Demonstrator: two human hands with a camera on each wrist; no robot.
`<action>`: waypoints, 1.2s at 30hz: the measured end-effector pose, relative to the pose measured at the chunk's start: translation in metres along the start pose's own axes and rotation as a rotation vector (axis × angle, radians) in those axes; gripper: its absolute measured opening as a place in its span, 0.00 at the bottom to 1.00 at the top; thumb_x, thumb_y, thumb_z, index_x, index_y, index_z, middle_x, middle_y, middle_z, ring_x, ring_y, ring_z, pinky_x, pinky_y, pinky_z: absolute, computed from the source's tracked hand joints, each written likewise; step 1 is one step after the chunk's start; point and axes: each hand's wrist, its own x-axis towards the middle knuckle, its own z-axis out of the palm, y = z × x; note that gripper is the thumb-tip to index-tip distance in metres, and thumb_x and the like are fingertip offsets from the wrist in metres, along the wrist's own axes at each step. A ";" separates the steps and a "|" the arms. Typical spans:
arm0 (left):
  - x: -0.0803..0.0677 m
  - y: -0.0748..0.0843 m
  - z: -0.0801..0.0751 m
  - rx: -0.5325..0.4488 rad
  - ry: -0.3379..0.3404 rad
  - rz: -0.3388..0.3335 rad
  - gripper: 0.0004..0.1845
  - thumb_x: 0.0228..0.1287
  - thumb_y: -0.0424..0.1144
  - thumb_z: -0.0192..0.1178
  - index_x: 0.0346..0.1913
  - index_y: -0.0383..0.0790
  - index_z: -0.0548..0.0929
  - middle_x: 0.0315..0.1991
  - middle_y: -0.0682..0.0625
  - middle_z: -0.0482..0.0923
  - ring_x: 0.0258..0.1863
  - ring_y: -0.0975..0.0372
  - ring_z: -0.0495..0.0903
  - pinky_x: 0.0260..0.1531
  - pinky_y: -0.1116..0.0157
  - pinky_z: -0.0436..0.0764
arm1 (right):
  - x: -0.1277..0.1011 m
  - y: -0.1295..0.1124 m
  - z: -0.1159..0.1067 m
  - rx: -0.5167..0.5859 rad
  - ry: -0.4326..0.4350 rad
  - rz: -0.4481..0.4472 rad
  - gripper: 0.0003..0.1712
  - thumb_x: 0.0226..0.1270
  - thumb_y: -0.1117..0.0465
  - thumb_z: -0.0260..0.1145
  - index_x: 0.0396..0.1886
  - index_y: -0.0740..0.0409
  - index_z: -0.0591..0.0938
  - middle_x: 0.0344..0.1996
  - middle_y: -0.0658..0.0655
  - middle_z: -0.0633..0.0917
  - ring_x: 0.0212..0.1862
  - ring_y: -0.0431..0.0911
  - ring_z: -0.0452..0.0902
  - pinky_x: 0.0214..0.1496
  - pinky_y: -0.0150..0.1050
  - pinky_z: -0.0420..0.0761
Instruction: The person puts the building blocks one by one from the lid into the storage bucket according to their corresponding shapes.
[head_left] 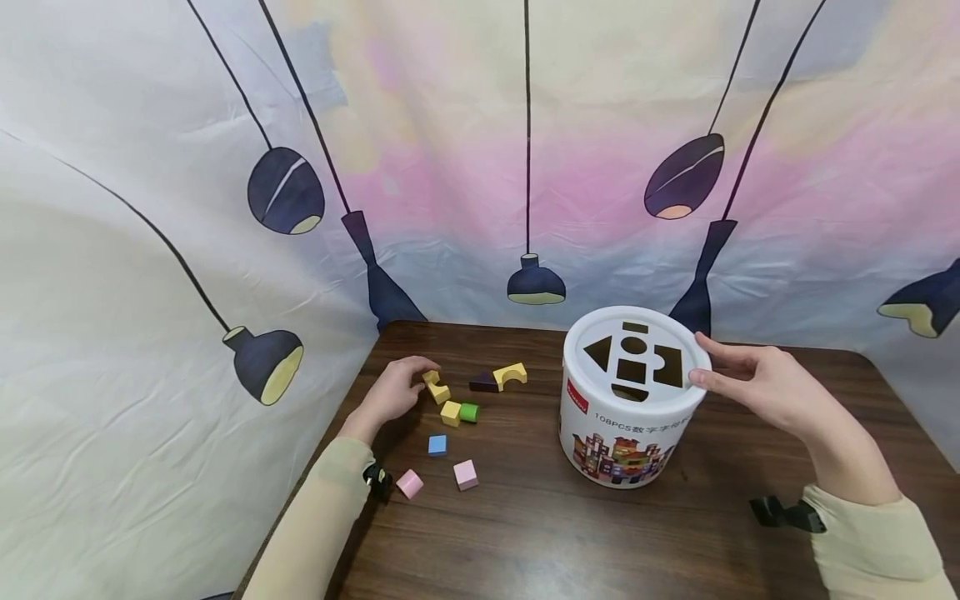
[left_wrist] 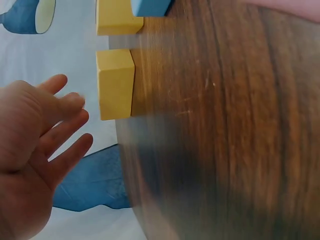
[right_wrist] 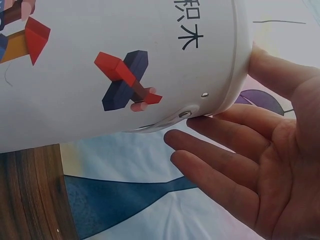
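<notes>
My left hand (head_left: 399, 389) is at the table's far left, fingers loosely bent beside a yellow notched block (head_left: 437, 388). In the left wrist view a small gap separates the fingers from a yellow block (left_wrist: 116, 86). My right hand (head_left: 772, 385) holds the rim of a white bucket (head_left: 626, 446), thumb on the lid's edge. In the right wrist view the index fingertip meets the bucket's side near the handle rivet, the other fingers extended. The bucket's white lid (head_left: 600, 387) has several shaped holes; what is inside cannot be made out.
Near the left hand lie a yellow cube (head_left: 451, 413), a green cylinder (head_left: 468, 412), a dark block (head_left: 484, 382) and a yellow arch (head_left: 511, 374). Closer in are a blue block (head_left: 437, 445), a pink cube (head_left: 466, 475) and a pink cylinder (head_left: 410, 484). Printed fabric hangs behind the wooden table (head_left: 525, 542).
</notes>
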 end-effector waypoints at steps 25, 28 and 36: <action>0.010 -0.017 0.001 0.077 -0.067 0.000 0.20 0.67 0.24 0.71 0.62 0.32 0.88 0.60 0.38 0.85 0.64 0.43 0.81 0.65 0.44 0.78 | 0.000 0.000 0.001 0.002 0.008 -0.013 0.44 0.76 0.39 0.70 0.82 0.54 0.69 0.65 0.71 0.81 0.63 0.65 0.82 0.54 0.56 0.83; 0.007 -0.018 -0.001 0.096 -0.088 0.000 0.22 0.68 0.25 0.71 0.64 0.30 0.86 0.61 0.36 0.84 0.64 0.42 0.80 0.66 0.44 0.77 | -0.001 -0.001 0.000 0.005 0.006 -0.010 0.44 0.76 0.39 0.70 0.82 0.54 0.68 0.66 0.71 0.81 0.63 0.66 0.81 0.55 0.58 0.83; 0.003 -0.020 -0.002 0.077 -0.105 -0.052 0.21 0.69 0.25 0.70 0.64 0.28 0.85 0.60 0.35 0.84 0.64 0.41 0.80 0.65 0.44 0.78 | -0.001 0.000 0.001 0.001 0.005 -0.006 0.44 0.76 0.38 0.70 0.83 0.52 0.68 0.66 0.70 0.80 0.64 0.66 0.81 0.56 0.62 0.82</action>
